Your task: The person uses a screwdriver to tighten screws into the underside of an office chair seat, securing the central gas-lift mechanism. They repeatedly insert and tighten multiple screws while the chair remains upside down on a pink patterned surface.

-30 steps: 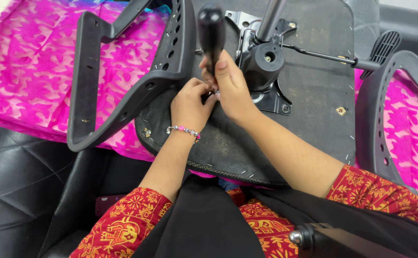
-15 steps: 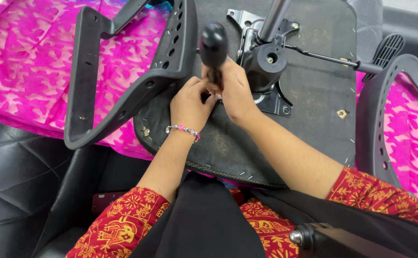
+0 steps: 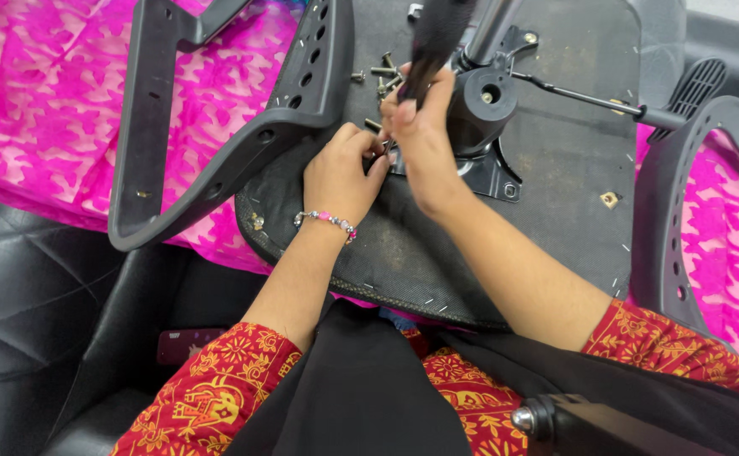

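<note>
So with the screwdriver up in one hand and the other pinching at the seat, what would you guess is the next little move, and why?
Probably lowering the screwdriver tip down to where the left hand pinches at the edge of the metal plate. The right hand holds the tool by its black handle just above that spot, loose screws lie on the seat underside, and the left fingertips seem to steady something small there, though it is hidden.

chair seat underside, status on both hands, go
Right hand shut on black screwdriver handle. Left hand fingers pinched at its tip on the seat base, contents hidden. Loose screws beside armrest, nothing blocking.
</note>
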